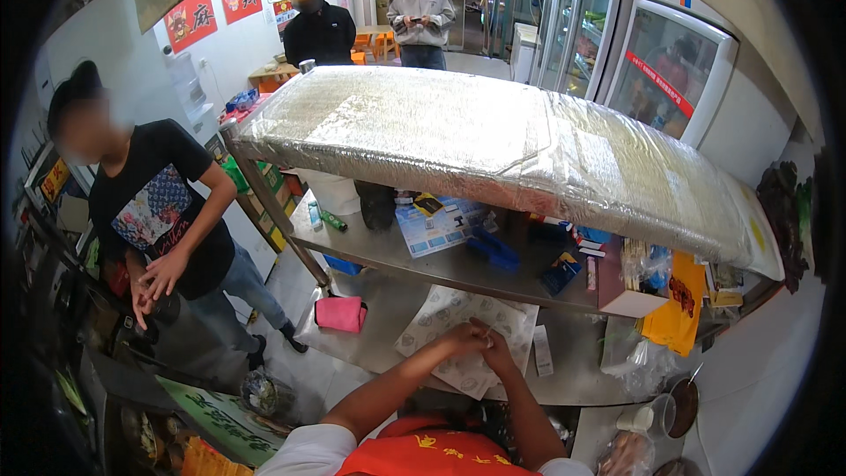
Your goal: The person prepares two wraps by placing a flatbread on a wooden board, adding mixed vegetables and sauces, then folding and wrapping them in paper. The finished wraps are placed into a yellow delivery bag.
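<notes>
My left hand (pixel 460 338) and my right hand (pixel 495 347) meet in front of me, fingers closed against each other. A small pale bit shows between them, too small to name. Below them, printed wrapping paper (pixel 432 322) lies flat on the steel counter (pixel 564 357). A pink pouch (pixel 340 314) rests to the left on the same counter. Just right of the paper is a narrow white box (pixel 543 351).
A foil-wrapped shelf top (pixel 423 123) spans above a middle shelf with a blue stapler-like object (pixel 493 249) and papers. A person in a black T-shirt (pixel 163 203) stands at left. Clear plastic bags (pixel 641 357) and a plastic cup (pixel 656 416) are at right.
</notes>
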Demonstrator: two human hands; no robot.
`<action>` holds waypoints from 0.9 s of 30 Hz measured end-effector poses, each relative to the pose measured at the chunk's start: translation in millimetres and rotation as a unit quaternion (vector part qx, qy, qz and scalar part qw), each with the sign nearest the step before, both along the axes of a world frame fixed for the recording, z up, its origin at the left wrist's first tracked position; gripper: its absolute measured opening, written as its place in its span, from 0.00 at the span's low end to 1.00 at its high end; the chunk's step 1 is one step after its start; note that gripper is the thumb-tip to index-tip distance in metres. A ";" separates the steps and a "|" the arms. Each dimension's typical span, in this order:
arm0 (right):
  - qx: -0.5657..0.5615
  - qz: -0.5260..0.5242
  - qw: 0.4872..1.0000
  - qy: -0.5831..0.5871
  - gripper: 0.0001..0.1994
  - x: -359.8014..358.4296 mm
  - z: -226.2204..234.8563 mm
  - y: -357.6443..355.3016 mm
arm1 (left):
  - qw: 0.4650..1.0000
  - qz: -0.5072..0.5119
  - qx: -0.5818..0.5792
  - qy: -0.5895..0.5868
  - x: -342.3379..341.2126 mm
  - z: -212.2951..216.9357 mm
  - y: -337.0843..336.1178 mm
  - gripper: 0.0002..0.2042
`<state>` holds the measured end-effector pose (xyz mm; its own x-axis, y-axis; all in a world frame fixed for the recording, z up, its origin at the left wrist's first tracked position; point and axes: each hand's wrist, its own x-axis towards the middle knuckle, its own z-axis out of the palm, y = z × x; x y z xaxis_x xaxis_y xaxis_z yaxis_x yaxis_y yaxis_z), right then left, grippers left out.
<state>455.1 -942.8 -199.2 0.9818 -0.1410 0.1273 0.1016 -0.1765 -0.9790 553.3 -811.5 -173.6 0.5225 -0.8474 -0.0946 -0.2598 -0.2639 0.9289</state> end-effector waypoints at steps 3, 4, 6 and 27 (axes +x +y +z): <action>-0.080 0.021 0.987 0.140 0.14 -3.3 43.4 -4.1 | 0.993 0.053 -0.089 0.064 6.4 -5.8 12.2 0.14; -0.112 0.027 0.972 0.203 0.13 -3.9 51.6 -4.0 | 0.978 0.120 -0.073 0.156 14.7 -19.9 21.8 0.14; 0.251 -0.031 0.963 0.092 0.09 -21.7 -12.5 -24.2 | 0.909 0.159 -0.116 0.367 35.9 -65.8 36.1 0.12; 0.344 -0.148 0.920 0.114 0.19 -3.5 -63.5 -12.6 | 0.903 0.205 -0.123 0.357 43.0 -52.8 42.6 0.04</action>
<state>451.6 -955.4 -262.7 0.8775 -0.3770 -0.2964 -0.0733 0.5054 -0.8598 596.3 -768.9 -226.4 0.6777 -0.6377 -0.3663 0.5014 0.0364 0.8644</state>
